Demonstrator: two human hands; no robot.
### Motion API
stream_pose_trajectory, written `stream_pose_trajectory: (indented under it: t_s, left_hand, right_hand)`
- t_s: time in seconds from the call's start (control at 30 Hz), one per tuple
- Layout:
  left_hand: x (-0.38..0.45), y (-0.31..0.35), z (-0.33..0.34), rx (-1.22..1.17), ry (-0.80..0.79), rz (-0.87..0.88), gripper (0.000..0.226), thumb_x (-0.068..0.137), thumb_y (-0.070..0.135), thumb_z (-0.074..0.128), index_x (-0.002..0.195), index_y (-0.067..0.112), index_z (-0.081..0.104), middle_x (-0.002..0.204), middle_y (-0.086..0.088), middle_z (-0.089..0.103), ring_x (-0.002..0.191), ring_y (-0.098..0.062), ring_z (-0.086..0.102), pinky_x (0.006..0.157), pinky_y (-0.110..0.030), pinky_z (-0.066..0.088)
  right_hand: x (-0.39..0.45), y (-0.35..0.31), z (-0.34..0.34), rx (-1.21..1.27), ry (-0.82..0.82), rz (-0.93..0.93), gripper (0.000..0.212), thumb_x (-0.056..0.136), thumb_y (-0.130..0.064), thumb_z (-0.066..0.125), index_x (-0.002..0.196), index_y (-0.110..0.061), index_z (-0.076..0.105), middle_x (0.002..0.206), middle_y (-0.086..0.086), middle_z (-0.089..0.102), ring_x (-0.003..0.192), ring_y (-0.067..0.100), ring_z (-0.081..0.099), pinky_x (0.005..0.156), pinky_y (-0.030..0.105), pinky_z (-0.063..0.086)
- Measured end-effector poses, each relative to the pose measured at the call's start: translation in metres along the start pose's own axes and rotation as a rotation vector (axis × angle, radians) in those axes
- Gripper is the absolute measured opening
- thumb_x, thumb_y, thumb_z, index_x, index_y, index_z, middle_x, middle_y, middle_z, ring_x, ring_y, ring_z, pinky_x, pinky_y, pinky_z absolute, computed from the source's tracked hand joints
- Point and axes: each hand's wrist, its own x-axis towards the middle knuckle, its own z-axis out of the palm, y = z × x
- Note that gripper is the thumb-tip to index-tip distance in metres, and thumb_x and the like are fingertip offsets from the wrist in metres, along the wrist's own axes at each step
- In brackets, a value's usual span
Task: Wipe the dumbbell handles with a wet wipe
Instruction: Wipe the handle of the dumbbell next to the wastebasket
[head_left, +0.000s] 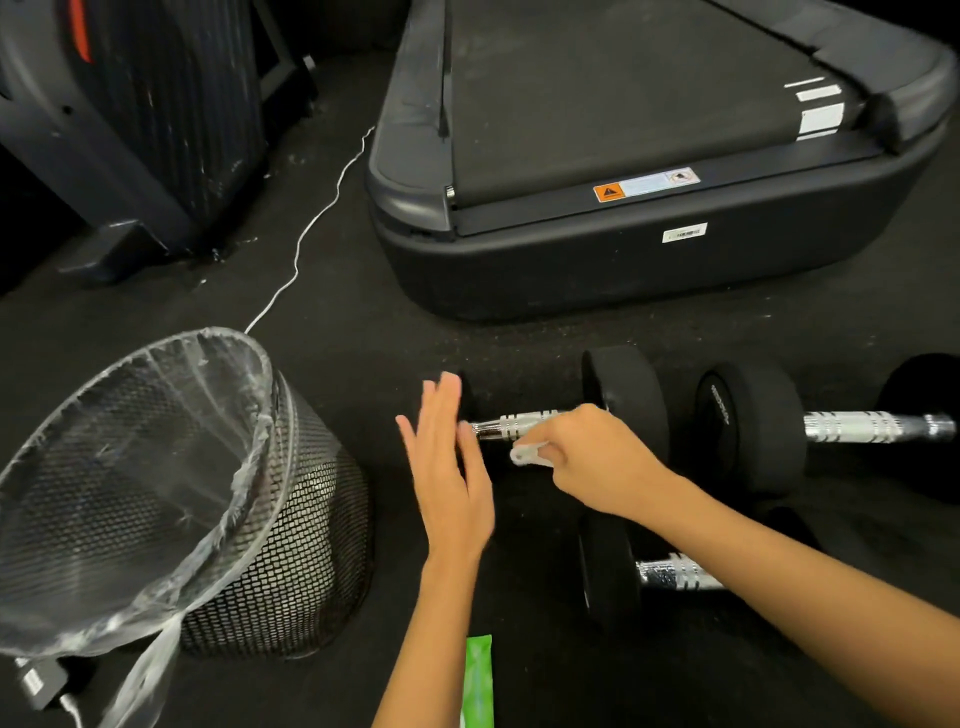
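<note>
Right hand (587, 460) pinches wet wipe (527, 453) against chrome handle (511, 423) of dumbbell (623, 400) on floor. Left hand (449, 467) flat, fingers straight, against dumbbell's left end. 2 more dumbbells nearby.

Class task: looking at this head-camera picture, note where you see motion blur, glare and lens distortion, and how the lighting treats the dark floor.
Head view: the left hand is smeared by motion blur; the right hand, holding the wet wipe, is sharper. Glare flashes off the chrome dumbbell handles and the bin liner. Wide-angle bending curves the treadmill. The black floor swallows shadows.

A gym: treadmill (649, 130), dumbbells (748, 421), rubber floor (332, 291).
</note>
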Motion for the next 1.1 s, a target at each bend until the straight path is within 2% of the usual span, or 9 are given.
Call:
stream_pose_trajectory:
  t_s: [0.13, 0.27, 0.37, 0.47, 0.67, 0.77, 0.9, 1.0, 1.1]
  left_hand:
    - [-0.028, 0.029, 0.009, -0.330, -0.141, -0.036, 0.050, 0.099, 0.013, 0.053, 0.147, 0.011, 0.040, 0.146, 0.004, 0.050, 0.137, -0.013, 0.043, 0.115, -0.045, 0.033]
    - [-0.025, 0.037, 0.022, -0.508, -0.105, -0.242, 0.065, 0.085, 0.004, 0.073, 0.143, 0.012, 0.046, 0.111, 0.000, 0.071, 0.107, -0.016, 0.067, 0.091, -0.029, 0.053]
    - [-0.013, 0.036, 0.025, -0.403, 0.010, -0.227, 0.031, 0.084, 0.007, 0.075, 0.114, 0.011, 0.070, 0.097, 0.000, 0.074, 0.092, -0.012, 0.070, 0.077, -0.028, 0.058]
    - [0.003, 0.025, 0.025, -0.181, 0.059, -0.084, 0.013, 0.084, 0.006, 0.073, 0.095, 0.012, 0.070, 0.094, 0.005, 0.067, 0.087, -0.011, 0.066, 0.073, -0.025, 0.056]
    - [0.028, 0.005, 0.047, 0.241, -0.193, 0.061, 0.026, 0.087, -0.003, 0.060, 0.109, 0.010, 0.058, 0.107, 0.000, 0.055, 0.096, -0.005, 0.048, 0.082, -0.021, 0.049]
    - [0.024, -0.002, 0.060, 0.300, -0.331, 0.138, 0.031, 0.091, 0.002, 0.058, 0.121, 0.010, 0.061, 0.110, -0.001, 0.061, 0.101, -0.010, 0.050, 0.086, -0.028, 0.051]
    - [0.006, -0.015, 0.068, 0.480, -0.317, 0.258, 0.037, 0.093, 0.011, 0.054, 0.130, 0.007, 0.059, 0.114, -0.002, 0.066, 0.105, -0.019, 0.053, 0.089, -0.035, 0.049]
    - [0.008, -0.024, 0.073, 0.594, -0.370, 0.321, 0.042, 0.095, 0.014, 0.050, 0.137, 0.007, 0.052, 0.131, -0.007, 0.060, 0.127, -0.024, 0.050, 0.116, -0.046, 0.030]
    - [0.013, -0.026, 0.077, 0.605, -0.455, 0.343, 0.045, 0.100, 0.017, 0.041, 0.143, 0.006, 0.044, 0.143, -0.009, 0.051, 0.135, -0.023, 0.045, 0.122, -0.048, 0.010]
  right_hand:
    - [-0.009, 0.011, -0.018, 0.324, 0.176, -0.003, 0.023, 0.094, -0.013, 0.058, 0.107, -0.029, 0.066, 0.088, -0.005, 0.058, 0.076, 0.002, 0.054, 0.067, 0.017, 0.041]
    - [-0.013, 0.017, -0.026, 0.621, 0.227, 0.009, 0.021, 0.090, -0.007, 0.065, 0.103, -0.023, 0.063, 0.089, -0.010, 0.066, 0.069, 0.000, 0.060, 0.062, 0.013, 0.045]
    - [-0.012, 0.031, -0.025, 0.502, 0.441, 0.080, 0.030, 0.086, -0.005, 0.069, 0.108, -0.025, 0.061, 0.093, -0.009, 0.065, 0.078, 0.002, 0.062, 0.068, 0.014, 0.048]
    - [-0.014, 0.050, -0.026, 0.215, 0.657, 0.166, 0.035, 0.085, -0.010, 0.069, 0.114, -0.025, 0.059, 0.110, -0.008, 0.061, 0.101, 0.009, 0.055, 0.088, 0.028, 0.044]
    - [-0.012, 0.065, 0.005, 0.107, 0.574, 0.184, 0.045, 0.098, -0.025, 0.055, 0.142, -0.017, 0.048, 0.156, 0.003, 0.036, 0.147, 0.018, 0.028, 0.113, 0.036, 0.028]
    - [-0.016, 0.070, 0.014, 0.231, 0.500, 0.239, 0.052, 0.104, -0.036, 0.042, 0.152, -0.020, 0.033, 0.161, -0.003, 0.025, 0.149, 0.011, 0.018, 0.117, 0.029, 0.019]
    - [-0.016, 0.073, 0.020, 0.252, 0.506, 0.233, 0.055, 0.103, -0.040, 0.037, 0.154, -0.020, 0.030, 0.161, -0.003, 0.026, 0.148, 0.009, 0.019, 0.120, 0.032, 0.024]
    - [-0.013, 0.073, 0.021, 0.240, 0.515, 0.233, 0.058, 0.102, -0.043, 0.038, 0.154, -0.018, 0.029, 0.160, -0.001, 0.026, 0.149, 0.010, 0.018, 0.121, 0.035, 0.025]
    - [-0.013, 0.072, 0.022, 0.262, 0.467, 0.215, 0.074, 0.095, -0.053, 0.047, 0.155, -0.018, 0.023, 0.163, -0.001, 0.016, 0.151, 0.011, 0.009, 0.121, 0.029, 0.016]
